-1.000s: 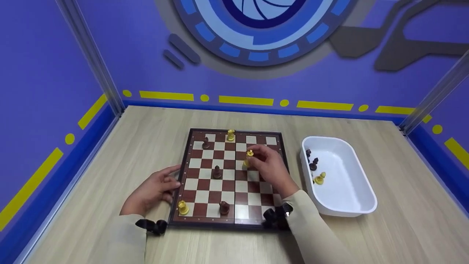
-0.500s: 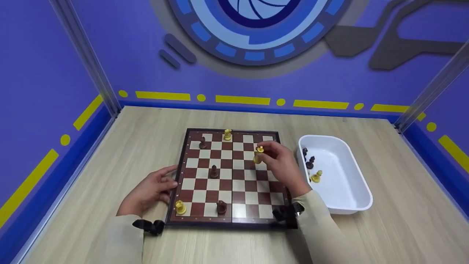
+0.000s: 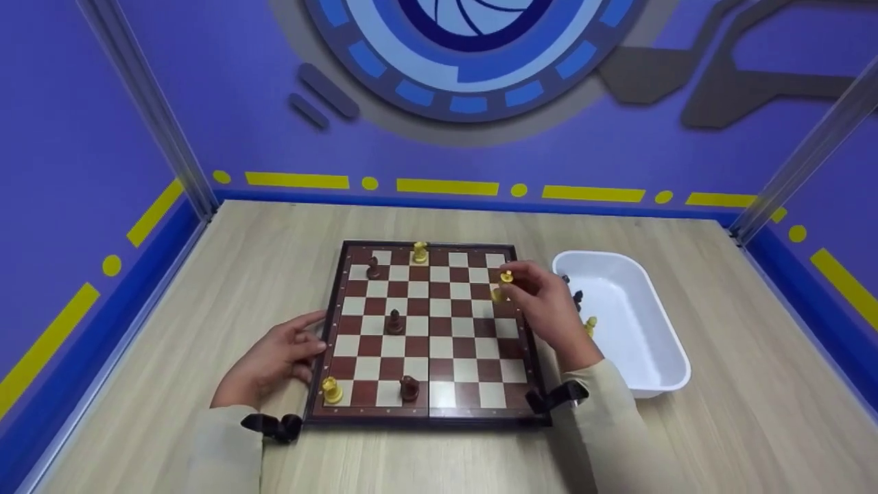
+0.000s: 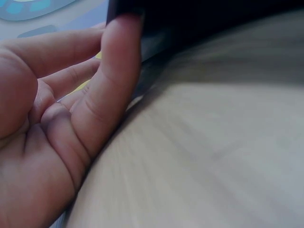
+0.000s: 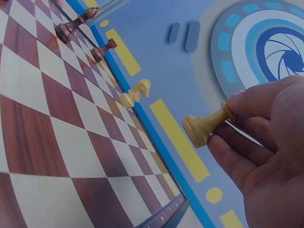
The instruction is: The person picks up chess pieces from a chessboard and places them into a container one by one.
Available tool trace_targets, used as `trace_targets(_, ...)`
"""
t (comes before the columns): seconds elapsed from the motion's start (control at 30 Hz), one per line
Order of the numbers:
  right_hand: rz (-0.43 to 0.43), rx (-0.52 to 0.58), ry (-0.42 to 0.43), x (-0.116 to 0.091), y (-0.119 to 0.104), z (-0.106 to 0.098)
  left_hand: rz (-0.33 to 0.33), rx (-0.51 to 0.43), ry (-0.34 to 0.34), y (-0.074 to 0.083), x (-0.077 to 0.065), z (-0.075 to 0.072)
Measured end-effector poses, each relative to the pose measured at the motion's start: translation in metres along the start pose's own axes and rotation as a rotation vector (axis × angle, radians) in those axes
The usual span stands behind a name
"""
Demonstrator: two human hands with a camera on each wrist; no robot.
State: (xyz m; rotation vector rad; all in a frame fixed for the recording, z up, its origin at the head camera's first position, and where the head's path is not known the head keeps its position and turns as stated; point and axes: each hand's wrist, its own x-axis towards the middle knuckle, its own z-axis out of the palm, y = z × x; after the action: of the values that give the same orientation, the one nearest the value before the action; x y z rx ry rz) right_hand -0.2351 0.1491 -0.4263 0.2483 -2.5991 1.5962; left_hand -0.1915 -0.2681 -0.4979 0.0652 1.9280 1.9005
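My right hand (image 3: 542, 302) pinches a pale yellow chess piece (image 5: 204, 124) by its upper part, between thumb and fingers, above the right side of the chessboard (image 3: 453, 329). Its top is hidden by the fingertips in the right wrist view; its base faces the board. My left hand (image 3: 274, 360) rests beside the board, its finger and thumb tips at the left edge; in the left wrist view a fingertip meets the dark side. On the board stand a yellow knight (image 5: 135, 93), a yellow rook (image 3: 332, 390), a dark bishop (image 3: 394, 321) and a dark knight (image 3: 409, 388).
Another dark chess piece (image 3: 373, 267) stands near the board's far left corner. Right of the board is a white plastic tray (image 3: 669, 322) with several chess pieces at its left side, partly behind my right hand. Blue-purple panels (image 3: 480, 161) enclose the wooden table (image 3: 274, 240).
My right hand has carried the yellow piece rightward, from over the board's middle to near its right edge. My left hand stays at the left edge. The head view has shifted slightly.
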Motion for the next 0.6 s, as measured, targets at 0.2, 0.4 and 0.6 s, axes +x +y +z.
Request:
trace_targets(0.2, 0.025, 0.011, 0.017, -0.001, -0.001, -0.009, 0.013, -0.006, -0.022, 0.000, 0.000, -0.001)
trace_targets(0.4, 0.034, 0.026, 0.028, -0.002, -0.001, -0.017, 0.013, -0.019, -0.023, 0.000, 0.000, 0.000)
trace_targets(0.6, 0.052, 0.002, 0.043, -0.006, 0.003, -0.026, 0.010, -0.020, -0.021, 0.000, 0.000, 0.000)
